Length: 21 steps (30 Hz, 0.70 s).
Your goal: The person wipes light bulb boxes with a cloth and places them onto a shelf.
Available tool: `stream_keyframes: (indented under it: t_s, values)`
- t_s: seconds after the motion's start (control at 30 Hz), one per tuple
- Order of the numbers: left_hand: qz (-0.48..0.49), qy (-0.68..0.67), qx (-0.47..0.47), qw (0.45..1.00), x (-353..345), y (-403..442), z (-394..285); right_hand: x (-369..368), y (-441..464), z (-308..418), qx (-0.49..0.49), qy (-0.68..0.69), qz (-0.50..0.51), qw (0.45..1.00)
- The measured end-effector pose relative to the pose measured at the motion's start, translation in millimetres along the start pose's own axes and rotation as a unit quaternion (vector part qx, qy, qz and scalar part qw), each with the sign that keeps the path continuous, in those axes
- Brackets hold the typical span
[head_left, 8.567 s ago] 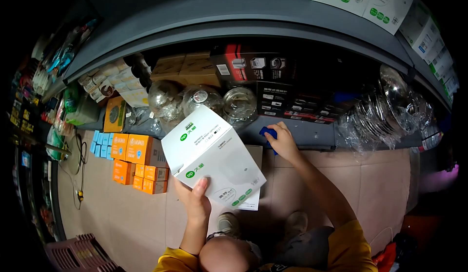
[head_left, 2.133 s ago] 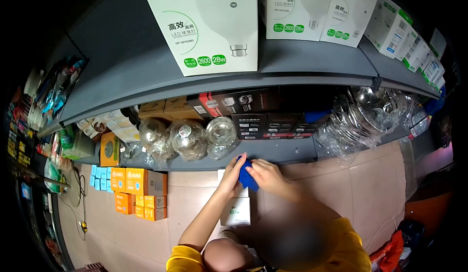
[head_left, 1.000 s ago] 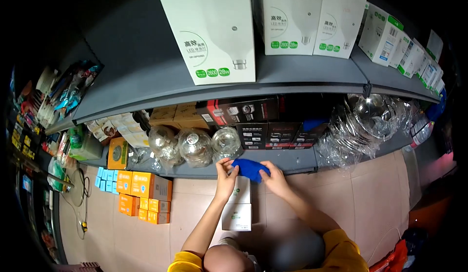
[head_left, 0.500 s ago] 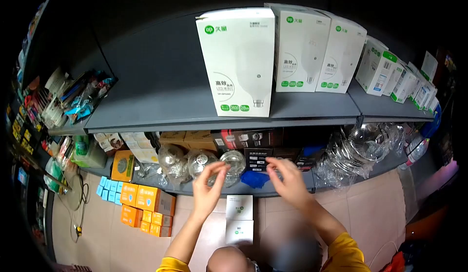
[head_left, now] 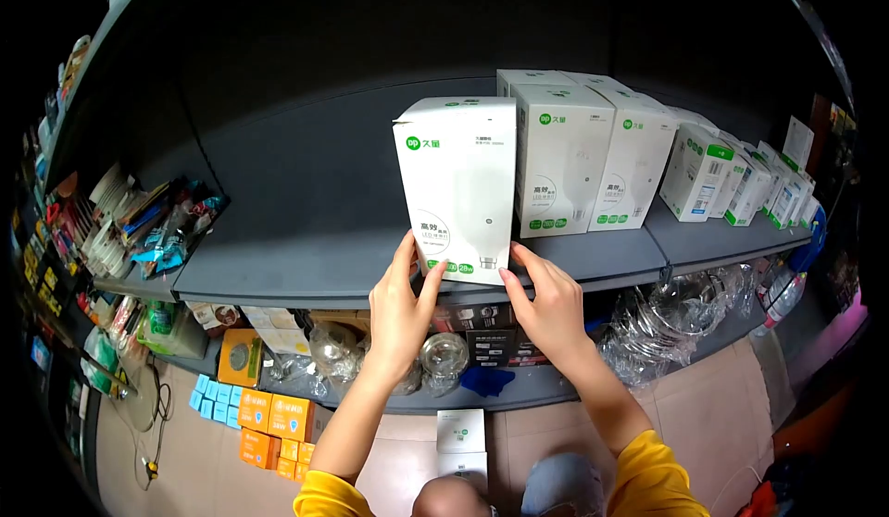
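Note:
A tall white bulb box (head_left: 458,184) with green print stands upright at the front edge of the grey upper shelf (head_left: 306,239). My left hand (head_left: 398,313) grips its lower left side, the thumb on the front face. At the lower right corner, my right hand (head_left: 546,304) presses with thumb and fingers, so the box sits between both hands. A crumpled blue cloth (head_left: 487,381) lies on the lower shelf beneath, touched by neither hand.
More white bulb boxes (head_left: 561,165) stand to the right on the upper shelf. Plastic-wrapped metal lids (head_left: 657,318) and glass-like bowls (head_left: 444,360) fill the lower shelf. Orange boxes (head_left: 290,417) and small white boxes (head_left: 460,431) are on the floor.
The blue cloth was let go onto the lower shelf. Both hands, apart and empty half a second ago, have moved up and taken hold of the white box. The view has tilted upward.

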<state>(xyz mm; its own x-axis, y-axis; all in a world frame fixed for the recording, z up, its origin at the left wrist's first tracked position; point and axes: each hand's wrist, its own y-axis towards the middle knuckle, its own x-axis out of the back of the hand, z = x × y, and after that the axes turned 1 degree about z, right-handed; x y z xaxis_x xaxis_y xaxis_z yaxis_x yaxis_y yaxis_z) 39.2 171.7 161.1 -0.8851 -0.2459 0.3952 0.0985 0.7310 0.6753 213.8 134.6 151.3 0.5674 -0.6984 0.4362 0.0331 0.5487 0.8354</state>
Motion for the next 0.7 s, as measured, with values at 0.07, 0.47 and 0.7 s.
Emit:
stream_keyframes:
  t_s: [0.07, 0.47, 0.7]
  values:
    - [-0.004, -0.003, 0.004, 1.0, 0.0, 2.4, 0.2, -2.1, 2.6, -2.1, 0.002, -0.004, -0.005, 1.0]
    - [-0.013, 0.008, 0.003, 1.0, -12.3, 26.9, 10.4, -17.4, 23.3, -13.6, -0.116, 0.025, 0.04, 0.992]
    - [-0.009, -0.029, 0.03, 0.999, -13.7, 28.1, 20.2, -8.7, 16.7, -8.6, -0.197, 0.252, 0.093, 0.943]
